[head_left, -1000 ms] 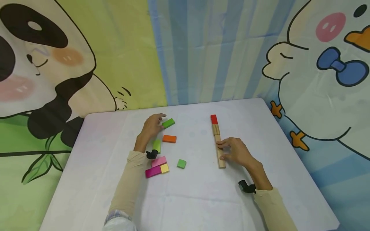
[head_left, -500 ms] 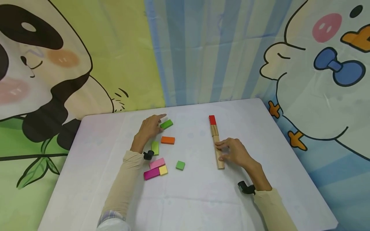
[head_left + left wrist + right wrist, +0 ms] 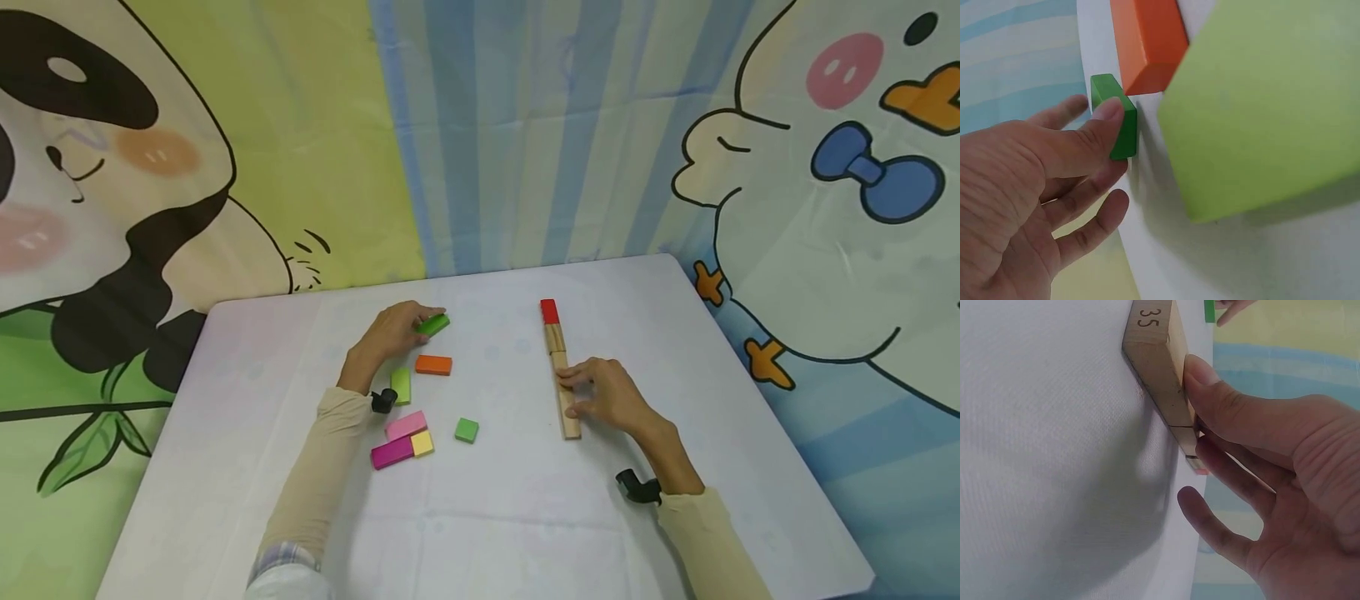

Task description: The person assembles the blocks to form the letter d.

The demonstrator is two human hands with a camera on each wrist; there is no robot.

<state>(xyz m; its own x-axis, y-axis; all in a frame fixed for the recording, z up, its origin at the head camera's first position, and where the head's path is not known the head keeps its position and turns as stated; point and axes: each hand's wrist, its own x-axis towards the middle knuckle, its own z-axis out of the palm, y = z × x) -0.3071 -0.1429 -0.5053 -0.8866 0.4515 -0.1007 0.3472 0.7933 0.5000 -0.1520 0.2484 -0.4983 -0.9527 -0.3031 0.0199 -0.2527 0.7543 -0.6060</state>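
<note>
A green block (image 3: 433, 325) is pinched between the thumb and fingers of my left hand (image 3: 393, 331) near the table's far edge; the left wrist view shows the thumb on one face of this green block (image 3: 1124, 128). My right hand (image 3: 611, 393) rests its thumb and fingertips on a straight row of plain wooden blocks (image 3: 572, 427), which ends at a red block (image 3: 550, 312). In the right wrist view, the near wooden block (image 3: 1154, 362) carries the number 35, and the thumb touches its side. Part of the row is hidden by the fingers.
An orange block (image 3: 433, 365) and a lime block (image 3: 401, 386) lie close to my left hand. Nearer are a pink block (image 3: 406, 425), a magenta block (image 3: 392, 452), a yellow block (image 3: 423, 442) and a small green block (image 3: 467, 430). Printed cloth (image 3: 510, 150) hangs behind the white table (image 3: 510, 533).
My left index finger has come down from above the green block, and the hand now pinches it. My right hand stays at the wooden row. The head view has shifted slightly.
</note>
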